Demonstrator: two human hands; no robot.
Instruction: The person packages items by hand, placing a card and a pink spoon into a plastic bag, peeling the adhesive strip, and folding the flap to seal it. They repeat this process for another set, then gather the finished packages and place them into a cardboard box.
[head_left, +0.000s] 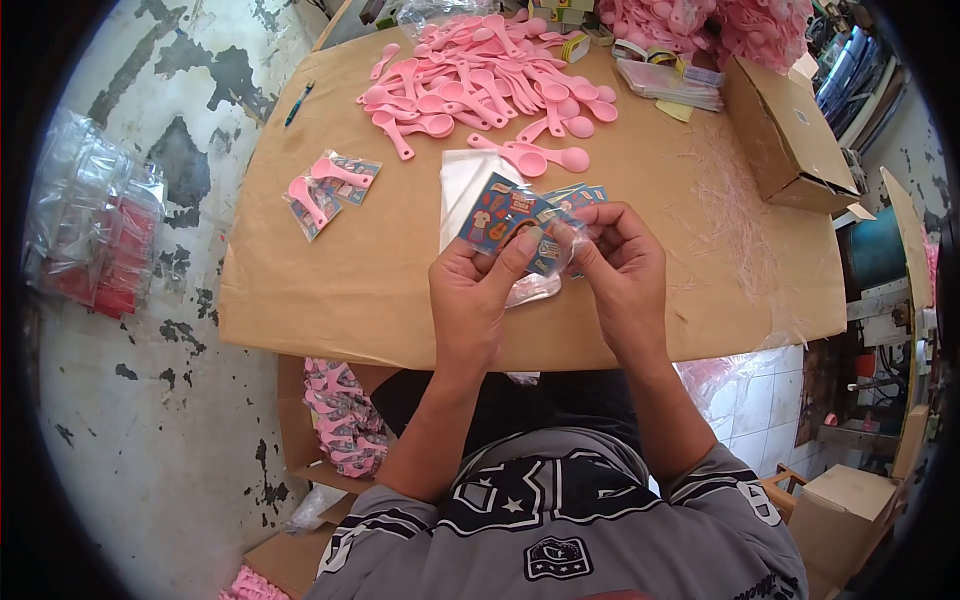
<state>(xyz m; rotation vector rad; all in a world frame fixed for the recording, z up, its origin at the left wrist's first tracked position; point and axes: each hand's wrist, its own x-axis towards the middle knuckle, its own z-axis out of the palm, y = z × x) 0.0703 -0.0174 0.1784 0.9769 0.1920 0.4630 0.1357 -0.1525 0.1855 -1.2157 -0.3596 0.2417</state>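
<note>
Between my two hands is a blue printed card (488,222) with colourful pictures, partly inside a clear plastic bag. My left hand (468,292) pinches the card from the left, thumb on top. Closed on the clear plastic bag (556,262) at the card's right end is my right hand (625,265). More blue cards (578,192) show just behind my fingers, partly hidden. Under and behind the hands lie clear plastic bags (458,185) in a stack. Two pink measuring spoons (530,158) rest on the table just beyond.
A large heap of pink spoons (470,85) covers the table's far side. Packed spoons with cards (335,180) and a pen (298,104) lie left. A cardboard box (785,140) stands right, near plastic shreds. Below the table edge, a box holds packed spoons (345,420).
</note>
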